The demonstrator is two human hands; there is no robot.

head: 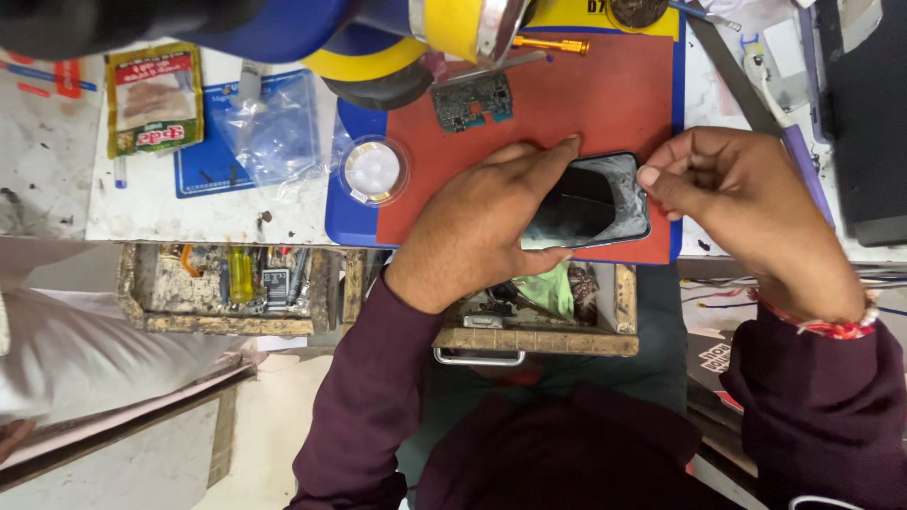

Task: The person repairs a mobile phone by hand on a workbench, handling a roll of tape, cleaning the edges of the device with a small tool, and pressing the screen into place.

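Note:
A dark phone body (590, 200) with a scuffed, glue-marked inside lies on a red work mat (605, 94). My left hand (482, 227) grips the phone's left end, with the thumb under its near edge and a finger along its far edge. My right hand (732, 203) sits at the phone's right edge, its fingers curled and pinched together against that edge. I cannot tell whether something thin is between those fingertips. Both arms wear dark maroon sleeves, and a red thread band circles my right wrist.
A green circuit board (472, 101) and a gold screwdriver handle (551, 43) lie at the mat's far side. A round clear container (373, 172), plastic bags (269, 127), a yellow tape roll (364, 64) and a snack packet (154, 99) sit left. Open drawers (227, 288) hold tools below.

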